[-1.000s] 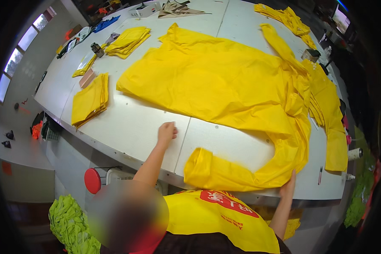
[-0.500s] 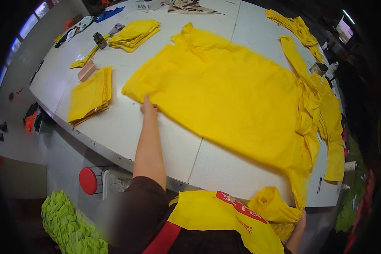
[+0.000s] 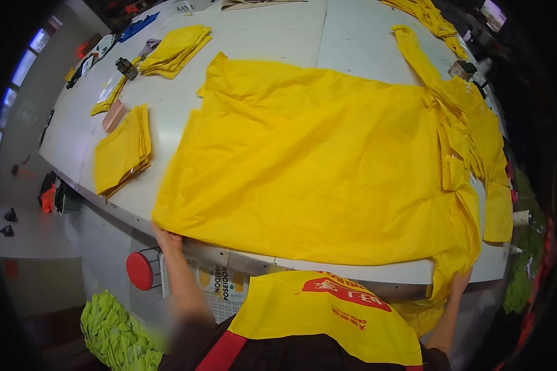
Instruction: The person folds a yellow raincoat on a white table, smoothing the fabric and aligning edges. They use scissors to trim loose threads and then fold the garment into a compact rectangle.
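Note:
A large sheet of yellow cloth (image 3: 315,167) lies spread over the white table, wrinkled on top and bunched along its right side. My left hand (image 3: 169,237) is closed on its near left corner, at the table's front edge. At the near right, my right hand (image 3: 459,284) pinches the cloth's gathered end; the fingers are partly hidden by fabric. More yellow cloth droops below the table edge between that hand and my yellow apron (image 3: 328,309).
Folded yellow stacks (image 3: 124,151) lie at the left, beside a pink box (image 3: 113,115) and a dark bottle (image 3: 127,68). Yellow pieces (image 3: 492,154) line the right edge near a white spool (image 3: 522,217). A red stool (image 3: 140,271) and green fabric heap (image 3: 114,331) stand below.
My left hand has drawn the cloth's left corner toward me and leftward, to the table's front edge. My right hand has risen slightly and moved right. The cloth's near edge now lies closer to me.

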The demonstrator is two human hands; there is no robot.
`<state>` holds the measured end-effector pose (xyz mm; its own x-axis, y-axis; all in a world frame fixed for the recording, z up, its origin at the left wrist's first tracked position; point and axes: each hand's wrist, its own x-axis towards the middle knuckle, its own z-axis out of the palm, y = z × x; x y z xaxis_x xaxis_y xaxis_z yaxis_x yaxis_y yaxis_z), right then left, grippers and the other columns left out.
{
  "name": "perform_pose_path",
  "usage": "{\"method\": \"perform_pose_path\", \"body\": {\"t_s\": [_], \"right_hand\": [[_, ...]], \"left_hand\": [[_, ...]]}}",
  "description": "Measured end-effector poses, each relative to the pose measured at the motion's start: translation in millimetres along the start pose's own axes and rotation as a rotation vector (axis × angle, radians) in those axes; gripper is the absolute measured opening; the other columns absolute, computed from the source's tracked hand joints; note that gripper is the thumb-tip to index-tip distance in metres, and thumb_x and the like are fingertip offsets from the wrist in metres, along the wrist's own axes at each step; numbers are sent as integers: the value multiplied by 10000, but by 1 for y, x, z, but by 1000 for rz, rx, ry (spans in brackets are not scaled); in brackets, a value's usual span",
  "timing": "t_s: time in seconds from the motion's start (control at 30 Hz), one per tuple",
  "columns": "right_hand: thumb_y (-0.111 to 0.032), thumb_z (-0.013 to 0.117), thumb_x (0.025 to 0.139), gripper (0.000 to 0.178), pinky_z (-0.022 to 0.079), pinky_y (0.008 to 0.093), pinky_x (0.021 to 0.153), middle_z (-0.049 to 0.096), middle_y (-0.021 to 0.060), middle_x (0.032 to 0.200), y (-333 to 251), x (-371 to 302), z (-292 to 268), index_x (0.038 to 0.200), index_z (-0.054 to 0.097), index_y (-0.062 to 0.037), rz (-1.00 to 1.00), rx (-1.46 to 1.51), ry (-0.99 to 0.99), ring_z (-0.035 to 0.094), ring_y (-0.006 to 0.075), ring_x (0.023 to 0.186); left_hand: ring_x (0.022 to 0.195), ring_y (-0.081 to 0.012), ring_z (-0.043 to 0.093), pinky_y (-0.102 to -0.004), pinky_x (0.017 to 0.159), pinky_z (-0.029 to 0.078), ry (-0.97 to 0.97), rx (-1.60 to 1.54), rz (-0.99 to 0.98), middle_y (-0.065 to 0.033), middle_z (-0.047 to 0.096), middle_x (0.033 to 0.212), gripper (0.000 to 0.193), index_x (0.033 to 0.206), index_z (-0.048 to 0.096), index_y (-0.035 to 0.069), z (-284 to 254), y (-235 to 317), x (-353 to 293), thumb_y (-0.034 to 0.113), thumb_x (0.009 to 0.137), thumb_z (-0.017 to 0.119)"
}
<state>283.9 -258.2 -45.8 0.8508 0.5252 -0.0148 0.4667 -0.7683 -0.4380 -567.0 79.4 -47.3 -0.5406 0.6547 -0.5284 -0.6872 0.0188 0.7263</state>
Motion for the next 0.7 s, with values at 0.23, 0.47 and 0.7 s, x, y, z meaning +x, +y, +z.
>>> {"method": "perform_pose_path", "body": {"t_s": [0.23, 0.47, 0.7], "right_hand": [[-357, 574, 843, 636, 378, 369, 926, 479, 219, 1218, -22, 73, 39, 1292, 358, 39, 119, 101, 170, 473, 332, 1098], [-350, 478, 898, 494, 434, 352, 853, 535, 170, 1156, -46, 94, 4, 1202, 474, 40, 274, 570, -55, 539, 300, 991], [-282, 506, 874, 433, 462, 372, 770, 562, 212, 1088, 44, 62, 38, 1134, 527, 63, 271, 81, 75, 561, 303, 968]], "left_hand": [[1012, -234, 549, -370, 840, 465, -251, 186, 169, -101, 530, 1146, 399, 1226, 449, 94, -30, 26, 62, 354, 923, 459], [736, -172, 598, -291, 625, 450, -85, 820, 811, -54, 627, 793, 278, 864, 601, 16, 2, 65, 66, 272, 911, 504], [797, -422, 536, -461, 687, 420, 95, 1636, 980, -235, 586, 838, 379, 847, 604, -7, -74, 41, 103, 336, 899, 450]]}}
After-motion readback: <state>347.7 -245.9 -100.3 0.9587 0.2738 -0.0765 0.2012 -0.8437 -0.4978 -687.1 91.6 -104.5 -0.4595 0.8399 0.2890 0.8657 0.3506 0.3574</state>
